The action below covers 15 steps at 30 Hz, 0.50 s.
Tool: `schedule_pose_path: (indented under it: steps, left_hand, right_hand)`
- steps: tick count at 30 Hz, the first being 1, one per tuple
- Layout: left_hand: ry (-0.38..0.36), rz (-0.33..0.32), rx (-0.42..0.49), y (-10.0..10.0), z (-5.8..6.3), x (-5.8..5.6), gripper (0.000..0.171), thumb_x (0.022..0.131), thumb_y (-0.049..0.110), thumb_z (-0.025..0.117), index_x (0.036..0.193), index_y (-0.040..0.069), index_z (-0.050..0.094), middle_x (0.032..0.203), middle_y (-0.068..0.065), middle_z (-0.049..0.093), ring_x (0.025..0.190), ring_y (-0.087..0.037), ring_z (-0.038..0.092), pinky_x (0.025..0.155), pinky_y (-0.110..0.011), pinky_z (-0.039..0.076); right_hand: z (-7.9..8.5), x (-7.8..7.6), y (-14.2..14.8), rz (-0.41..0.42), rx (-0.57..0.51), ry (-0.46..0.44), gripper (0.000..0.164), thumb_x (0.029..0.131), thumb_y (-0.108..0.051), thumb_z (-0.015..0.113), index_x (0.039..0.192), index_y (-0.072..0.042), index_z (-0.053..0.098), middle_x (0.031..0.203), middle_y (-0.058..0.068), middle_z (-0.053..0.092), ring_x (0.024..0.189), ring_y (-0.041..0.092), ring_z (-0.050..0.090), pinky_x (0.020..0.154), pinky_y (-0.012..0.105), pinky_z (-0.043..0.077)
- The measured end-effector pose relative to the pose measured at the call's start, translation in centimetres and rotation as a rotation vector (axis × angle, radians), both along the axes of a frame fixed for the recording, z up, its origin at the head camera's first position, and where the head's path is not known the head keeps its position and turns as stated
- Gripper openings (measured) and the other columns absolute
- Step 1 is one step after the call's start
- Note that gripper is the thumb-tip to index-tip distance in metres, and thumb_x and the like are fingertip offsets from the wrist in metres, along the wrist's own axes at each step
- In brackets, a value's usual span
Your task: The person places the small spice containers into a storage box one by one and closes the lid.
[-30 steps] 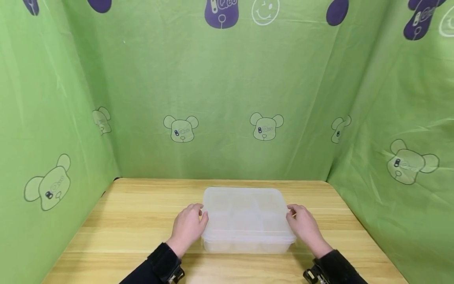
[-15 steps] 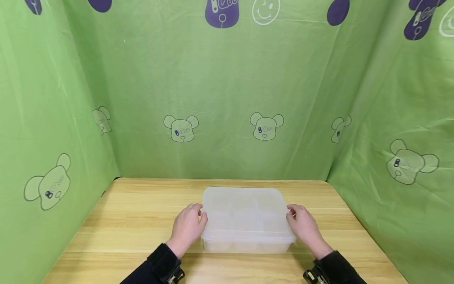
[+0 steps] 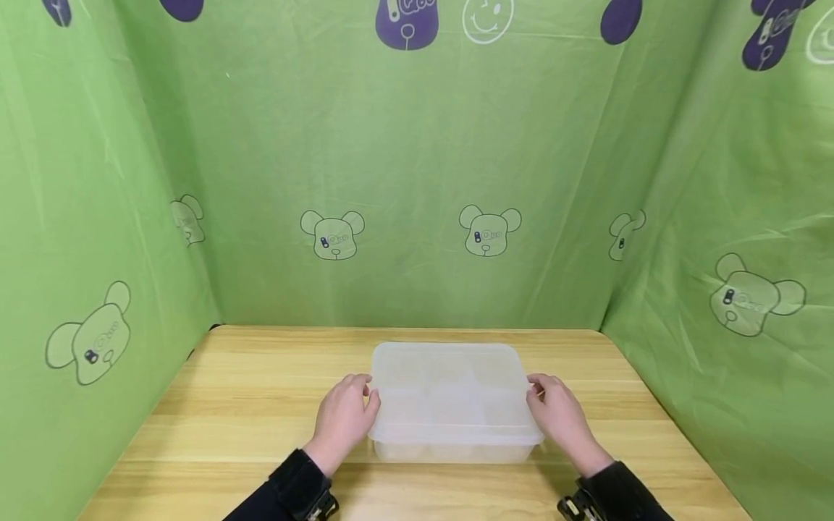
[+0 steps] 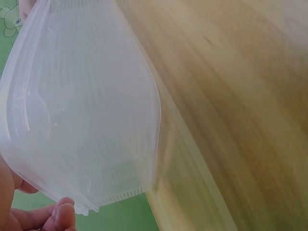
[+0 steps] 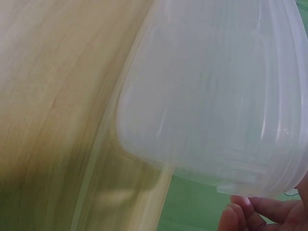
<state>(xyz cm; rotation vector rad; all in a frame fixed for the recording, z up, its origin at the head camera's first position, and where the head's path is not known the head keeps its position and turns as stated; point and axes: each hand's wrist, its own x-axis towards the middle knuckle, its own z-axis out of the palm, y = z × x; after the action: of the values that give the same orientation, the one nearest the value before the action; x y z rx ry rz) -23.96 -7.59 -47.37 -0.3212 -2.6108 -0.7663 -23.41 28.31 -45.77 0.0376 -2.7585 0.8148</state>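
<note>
A translucent plastic container (image 3: 452, 454) stands on the wooden table under a frosted, rounded-corner lid (image 3: 449, 391). Pale compartment shapes show faintly through the plastic. At the lid's left edge my left hand (image 3: 342, 416) grips with the thumb on the near side and fingers curled at the rim. My right hand (image 3: 562, 416) holds the opposite edge the same way. In the left wrist view, fingertips (image 4: 63, 214) bend in beneath the rim, close to the ribbed side wall (image 4: 96, 110). The right wrist view shows fingertips (image 5: 236, 211) curled under the lid's clip-like tab (image 5: 236, 187).
The light wooden table (image 3: 260, 383) extends around the container. Green cloth (image 3: 417, 159) printed with bear heads hangs behind it and along both sides. Dark sleeves (image 3: 287, 485) with wrist cameras lie at the bottom of the head view.
The lid's front edge sits a little differently over the container, its front left corner shifted slightly outward and the double rim line less distinct. Both hands stay nearly in place.
</note>
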Motion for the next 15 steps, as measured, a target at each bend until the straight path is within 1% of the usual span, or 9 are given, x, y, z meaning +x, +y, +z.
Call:
schedule_pose_path:
  steps: [15]
  left_hand:
    - [0.0, -0.002, -0.006, 0.07, -0.33, 0.16, 0.031, 0.093, 0.02, 0.065, 0.115, -0.002, 0.069, 0.089, -0.004, 0.066, 0.079, -0.02, 0.063, 0.069, -0.036, 0.053]
  right_hand:
    - [-0.76, 0.22, -0.22, -0.008, 0.007, 0.106, 0.031, 0.096, -0.003, 0.054, 0.121, 0.013, 0.061, 0.095, 0.017, 0.063, 0.087, 0.03, 0.061, 0.077, 0.046, 0.051]
